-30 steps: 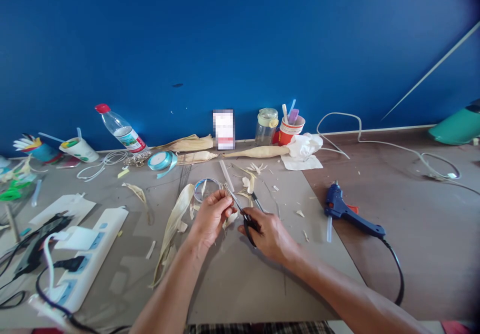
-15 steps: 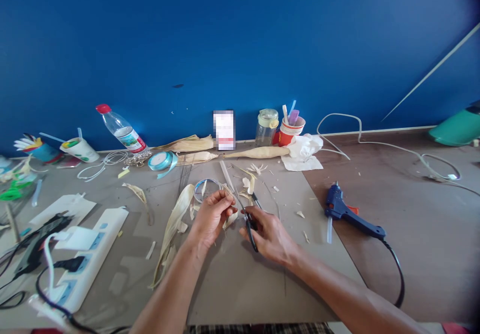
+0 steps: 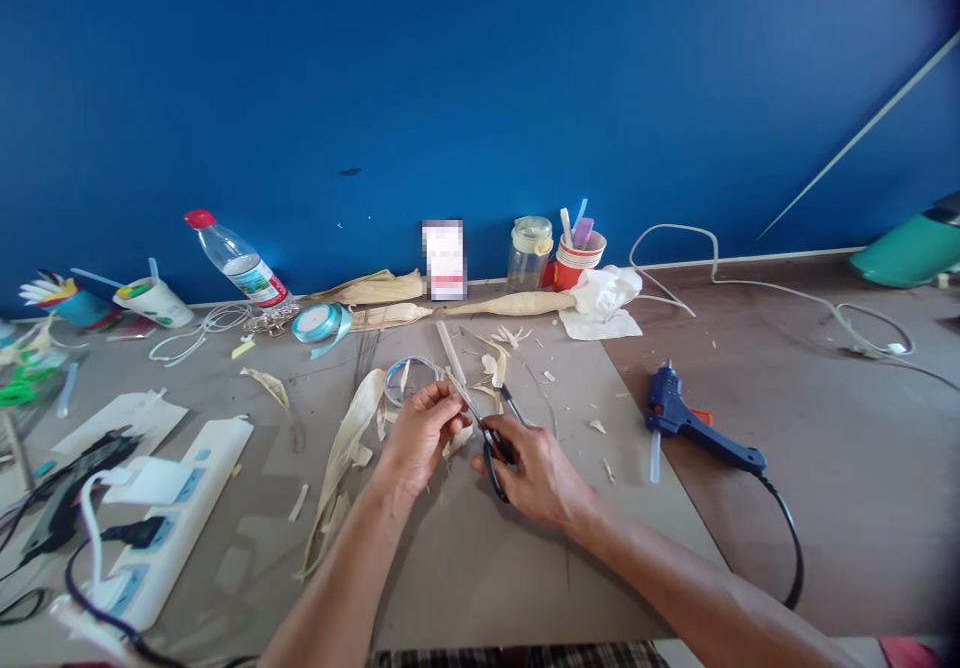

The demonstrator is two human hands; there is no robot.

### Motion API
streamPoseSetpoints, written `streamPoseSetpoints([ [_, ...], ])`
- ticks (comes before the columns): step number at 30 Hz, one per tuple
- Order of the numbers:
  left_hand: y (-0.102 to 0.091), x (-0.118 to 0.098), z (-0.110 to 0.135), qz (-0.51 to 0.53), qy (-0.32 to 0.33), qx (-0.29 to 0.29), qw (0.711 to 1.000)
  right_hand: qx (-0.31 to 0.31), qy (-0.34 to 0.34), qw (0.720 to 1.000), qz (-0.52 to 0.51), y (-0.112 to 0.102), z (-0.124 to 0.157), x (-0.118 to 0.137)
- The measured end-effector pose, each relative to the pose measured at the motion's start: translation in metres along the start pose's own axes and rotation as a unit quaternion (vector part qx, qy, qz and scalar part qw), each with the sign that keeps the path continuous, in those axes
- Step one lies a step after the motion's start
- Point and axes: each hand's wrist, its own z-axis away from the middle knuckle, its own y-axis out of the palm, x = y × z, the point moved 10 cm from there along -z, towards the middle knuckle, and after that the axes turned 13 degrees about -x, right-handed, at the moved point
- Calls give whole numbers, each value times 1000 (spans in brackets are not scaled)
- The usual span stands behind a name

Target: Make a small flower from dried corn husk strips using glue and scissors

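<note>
My left hand [image 3: 420, 435] pinches a small pale piece of corn husk [image 3: 459, 437] over the grey mat [image 3: 480, 558]. My right hand [image 3: 536, 473] grips black-handled scissors [image 3: 484, 430], their blades open and pointing up-left at the husk by my left fingertips. A long dried husk leaf [image 3: 345, 448] lies just left of my left wrist. A clear ring of tape [image 3: 409, 378] and husk scraps [image 3: 495, 363] lie just beyond my hands.
A blue glue gun [image 3: 697, 423] with a black cord lies to the right. A white power strip [image 3: 176, 508] with plugs sits at the left. Along the blue wall stand a water bottle [image 3: 236, 260], a jar [image 3: 529, 248], a red cup [image 3: 576, 256] and more husks [image 3: 517, 303].
The scissor blades closed a little and opened again at the husk piece; both hands stayed in nearly the same place.
</note>
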Motion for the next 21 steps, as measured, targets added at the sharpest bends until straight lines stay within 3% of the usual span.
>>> streamPoseSetpoints([
  [21,-2,0,-2,-13,10,7,1000,0,-10,1000,7,3,1,0],
])
